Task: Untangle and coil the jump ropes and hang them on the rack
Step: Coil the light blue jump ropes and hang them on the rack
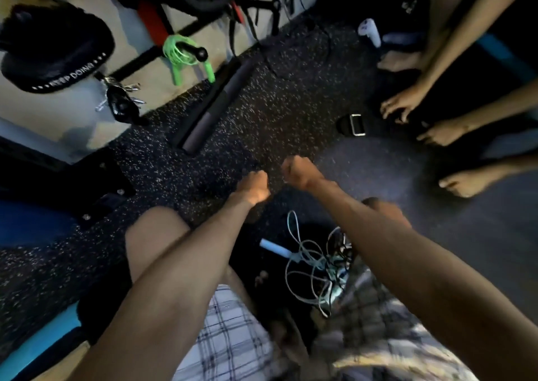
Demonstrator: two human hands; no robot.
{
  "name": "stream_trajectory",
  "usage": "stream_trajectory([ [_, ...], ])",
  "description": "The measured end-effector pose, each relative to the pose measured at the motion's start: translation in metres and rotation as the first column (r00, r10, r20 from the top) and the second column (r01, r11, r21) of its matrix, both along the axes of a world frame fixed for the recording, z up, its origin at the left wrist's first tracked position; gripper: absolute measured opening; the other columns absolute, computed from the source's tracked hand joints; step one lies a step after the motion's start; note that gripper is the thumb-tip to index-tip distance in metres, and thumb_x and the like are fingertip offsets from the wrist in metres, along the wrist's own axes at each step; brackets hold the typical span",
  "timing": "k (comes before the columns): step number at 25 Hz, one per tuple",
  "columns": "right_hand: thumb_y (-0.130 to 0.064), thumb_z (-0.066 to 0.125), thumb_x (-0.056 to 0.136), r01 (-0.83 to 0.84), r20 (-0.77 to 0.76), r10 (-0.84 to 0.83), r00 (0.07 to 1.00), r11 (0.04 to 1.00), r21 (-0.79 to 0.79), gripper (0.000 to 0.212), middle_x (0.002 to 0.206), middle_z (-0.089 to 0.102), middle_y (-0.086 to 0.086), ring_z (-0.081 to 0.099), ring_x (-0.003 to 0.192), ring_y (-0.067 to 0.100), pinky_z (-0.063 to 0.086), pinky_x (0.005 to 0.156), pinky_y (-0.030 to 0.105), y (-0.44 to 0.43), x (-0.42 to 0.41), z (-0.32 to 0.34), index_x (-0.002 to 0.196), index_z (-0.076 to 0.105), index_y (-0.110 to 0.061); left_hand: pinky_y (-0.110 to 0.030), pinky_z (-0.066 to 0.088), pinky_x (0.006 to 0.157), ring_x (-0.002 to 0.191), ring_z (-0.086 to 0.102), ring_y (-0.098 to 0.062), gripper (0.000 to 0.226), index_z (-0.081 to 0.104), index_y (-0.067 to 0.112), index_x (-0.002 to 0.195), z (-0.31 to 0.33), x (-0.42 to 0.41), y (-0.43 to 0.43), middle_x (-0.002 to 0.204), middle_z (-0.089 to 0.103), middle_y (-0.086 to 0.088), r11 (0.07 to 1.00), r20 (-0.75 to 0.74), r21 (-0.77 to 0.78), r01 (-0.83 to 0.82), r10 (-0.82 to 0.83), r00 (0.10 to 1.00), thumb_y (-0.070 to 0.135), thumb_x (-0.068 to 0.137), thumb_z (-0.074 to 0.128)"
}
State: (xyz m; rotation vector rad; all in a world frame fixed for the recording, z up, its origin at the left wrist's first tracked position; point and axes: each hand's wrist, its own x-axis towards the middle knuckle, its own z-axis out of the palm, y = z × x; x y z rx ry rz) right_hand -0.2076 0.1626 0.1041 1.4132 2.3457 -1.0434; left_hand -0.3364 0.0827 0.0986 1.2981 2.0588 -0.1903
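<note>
Both your arms reach out over the speckled floor [291, 95]. Your left hand [254, 187] and right hand [300, 172] are curled into fists side by side, close but not touching. Whether either fist encloses a rope you cannot tell; nothing shows between the fingers, and the picture is dark and blurred there.

The tangle [317, 267] lies below your forearms, between your knees, near your plaid shorts [230, 331]. It is a loose knot of pale blue cord mixed with darker cord, with no single direction. One loop sticks up from it toward your right forearm. A pale blue handle [275, 248] lies at the tangle's left edge, its long axis running from upper left to lower right, the lower right end joining the cord.

A green rope [179, 53] already hangs coiled on a black peg of the rack [180, 31] at the upper left. Its two green handles hang downward, slanting slightly apart.

A dark roller [215, 104] lies on the floor below the rack, running diagonally from lower left to upper right. Another person's hands [404, 104] and bare feet [463, 182] are at the right.
</note>
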Motion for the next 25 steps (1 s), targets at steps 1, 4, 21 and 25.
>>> stream_trajectory([
  [1,-0.015,0.049,0.094,0.034,0.02,-0.033,0.999,0.999,-0.022,0.027,0.117,0.067,0.02,0.062,0.111,0.037,0.048,0.086,0.04,-0.013,0.013,-0.006,0.109,0.066,-0.001,-0.042,0.051,0.09,0.111,0.062,-0.036,0.027,0.064,0.011,0.115,-0.004,0.011,-0.008,0.12,0.064,-0.016,0.999,0.004,-0.01,0.046,-0.046,0.999,0.02,0.09,0.058],
  [4,-0.018,0.05,0.095,0.101,0.029,-0.098,0.995,0.991,-0.094,0.03,0.118,0.065,0.026,0.06,0.112,0.042,0.047,0.087,0.043,-0.055,0.049,-0.028,0.113,0.063,0.002,-0.046,0.054,0.088,0.106,0.064,-0.037,0.026,0.065,0.016,0.105,-0.026,0.042,-0.033,0.112,0.068,-0.015,0.991,0.031,-0.05,0.124,-0.123,0.992,0.033,0.087,0.057],
  [21,-0.011,0.054,0.089,0.224,0.051,-0.218,0.975,0.959,-0.176,0.044,0.14,0.049,0.015,0.036,0.137,0.031,0.041,0.109,0.041,-0.172,0.124,-0.148,0.133,0.054,-0.009,-0.045,0.032,0.106,0.131,0.038,-0.032,0.037,0.045,0.014,0.132,-0.158,0.115,-0.101,0.137,0.046,-0.013,0.757,-0.161,-0.157,0.634,-0.653,0.74,0.011,0.095,0.045],
  [25,-0.014,0.053,0.092,0.297,0.024,-0.297,0.955,0.943,-0.153,0.041,0.13,0.054,0.018,0.049,0.126,0.036,0.046,0.102,0.043,-0.182,0.133,-0.13,0.132,0.051,-0.008,-0.048,0.043,0.094,0.118,0.053,-0.04,0.052,0.033,0.009,0.137,-0.127,0.115,-0.087,0.126,0.056,-0.019,0.809,-0.007,-0.081,0.582,-0.584,0.811,0.004,0.089,0.054],
])
